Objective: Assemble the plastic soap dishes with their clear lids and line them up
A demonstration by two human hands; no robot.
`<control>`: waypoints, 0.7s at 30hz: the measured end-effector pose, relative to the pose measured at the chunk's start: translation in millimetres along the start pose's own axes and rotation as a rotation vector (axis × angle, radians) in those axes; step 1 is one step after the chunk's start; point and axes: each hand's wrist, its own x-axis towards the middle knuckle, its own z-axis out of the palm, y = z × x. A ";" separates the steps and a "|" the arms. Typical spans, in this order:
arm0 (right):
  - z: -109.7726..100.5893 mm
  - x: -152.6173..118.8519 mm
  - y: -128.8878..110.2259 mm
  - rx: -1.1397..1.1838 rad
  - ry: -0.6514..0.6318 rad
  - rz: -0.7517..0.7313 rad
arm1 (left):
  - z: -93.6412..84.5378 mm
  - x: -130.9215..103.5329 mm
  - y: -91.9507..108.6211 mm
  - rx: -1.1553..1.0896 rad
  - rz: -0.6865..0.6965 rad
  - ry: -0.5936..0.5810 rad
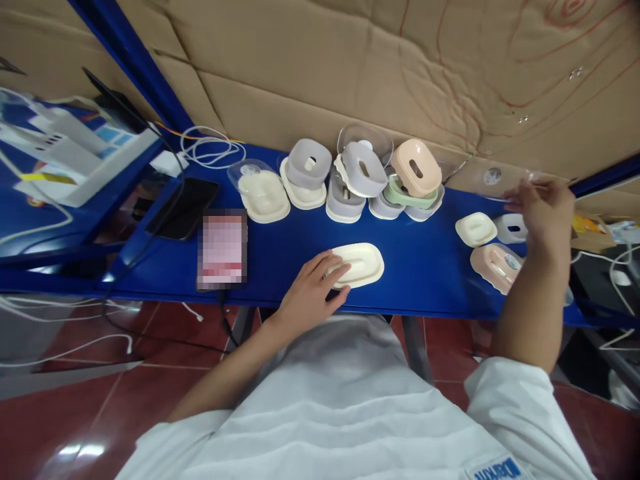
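Note:
A cream oval plastic tray [367, 265] with a raised middle lies on the blue table near the front edge. My left hand [313, 287] is over its left end, fingers on top and thumb along the near edge. Far to the right, my right hand [543, 203] is raised, fingers pinched at a clear plastic cover [493, 176] with a round sticker; the cover's outline is faint. Below this hand are a small cream tray [476, 229], a grey slotted piece [511, 228] and a pink piece under a clear cover [495, 267], partly hidden by my forearm.
Along the back stand stacked grey boxes [345, 200], a peach slotted box [417, 167], a green piece [403, 192] and a cream tray with clear cover [265, 195]. At left are a blurred-screen device [223, 250], a black phone [184, 209] and a coiled white cable [213, 148]. Cardboard [310, 87] walls the back.

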 end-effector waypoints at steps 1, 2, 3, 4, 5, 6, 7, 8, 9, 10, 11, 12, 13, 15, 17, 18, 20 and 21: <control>-1.9 -25.3 1.2 0.248 0.063 0.007 | 0.1 -0.1 -0.4 -0.003 -0.001 -0.004; -1.0 -52.7 2.8 0.492 0.113 0.016 | 0.3 -0.3 -0.7 -0.003 -0.002 -0.009; 2.4 -80.5 4.8 0.664 0.098 0.036 | 0.5 -0.4 -0.9 -0.001 -0.001 -0.013; 8.0 -107.0 7.2 0.778 0.057 0.076 | 0.8 -0.5 -1.0 0.002 0.004 -0.016; 14.9 -131.0 9.7 0.839 -0.037 0.124 | 1.1 -0.6 -1.1 0.007 0.011 -0.016; 22.2 -151.6 12.1 0.856 -0.113 0.165 | 1.3 -0.5 -1.2 0.013 0.019 -0.014; 29.3 -168.3 13.8 0.836 -0.168 0.189 | 1.4 -0.4 -1.1 0.019 0.026 -0.011; 35.3 -181.3 14.4 0.777 -0.187 0.187 | 1.5 -0.3 -1.0 0.022 0.031 -0.009; 39.8 -190.9 13.6 0.682 -0.169 0.155 | 1.5 -0.2 -0.9 0.022 0.035 -0.008; 42.7 -197.7 11.3 0.559 -0.132 0.096 | 1.5 -0.2 -0.8 0.019 0.036 -0.008; 44.3 -202.4 7.5 0.423 -0.097 0.013 | 1.3 -0.2 -0.6 0.013 0.038 -0.009; 45.0 -205.4 2.7 0.292 -0.098 -0.085 | 1.2 -0.5 -0.5 0.006 0.038 -0.007; 45.3 -207.2 -2.6 0.179 -0.140 -0.191 | 1.0 -0.8 -0.3 0.002 0.037 -0.002; 46.9 -207.8 -12.2 0.028 -0.304 -0.384 | 0.4 -1.7 -0.2 0.005 0.024 0.016; 51.1 -205.4 -17.8 -0.028 -0.417 -0.493 | -0.5 -2.6 -0.3 0.006 0.009 0.025; 53.9 -203.6 -19.0 -0.027 -0.417 -0.511 | -1.0 -2.9 -0.4 0.003 0.004 0.024; 59.2 -200.6 -20.8 0.028 -0.357 -0.514 | -2.0 -3.2 -0.3 -0.007 -0.001 0.010; 61.4 -199.8 -22.6 0.073 -0.336 -0.518 | -2.4 -3.2 -0.2 -0.015 -0.005 0.000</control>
